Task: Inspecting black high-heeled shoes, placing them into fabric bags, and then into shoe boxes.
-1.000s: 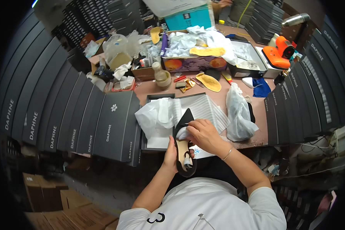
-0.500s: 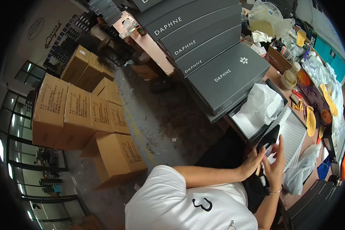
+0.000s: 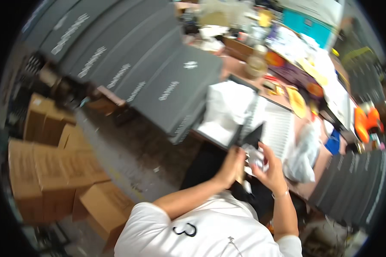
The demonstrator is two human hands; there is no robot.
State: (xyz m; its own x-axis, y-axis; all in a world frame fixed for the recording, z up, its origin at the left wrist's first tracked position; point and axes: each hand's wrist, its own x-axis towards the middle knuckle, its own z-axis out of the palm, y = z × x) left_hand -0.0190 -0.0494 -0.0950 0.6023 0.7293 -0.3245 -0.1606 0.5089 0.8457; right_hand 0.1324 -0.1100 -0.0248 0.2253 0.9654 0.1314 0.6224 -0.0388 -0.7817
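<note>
In front of my chest, my left hand is closed on a black shoe-like piece with a pointed end, which sticks up past the fingers. My right hand faces it, thumb and fingers curled about a crumpled clear-and-white wrapping against the black piece. Below the hands hangs a black part with a pale strip, partly hidden. Just beyond lies an open dark shoebox with white tissue paper in it. Motion blurs the fingertips.
Grey shoeboxes are stacked high on the left, more on the right. White ribbed sheets, a plastic bag, yellow insoles and a jar cover the pink table. Brown cartons stand on the floor.
The view has swung to the right, so everything sits further left and the orange item at right shows more. My right hand has come slightly away from my left, showing the crumpled wrapping between them.
</note>
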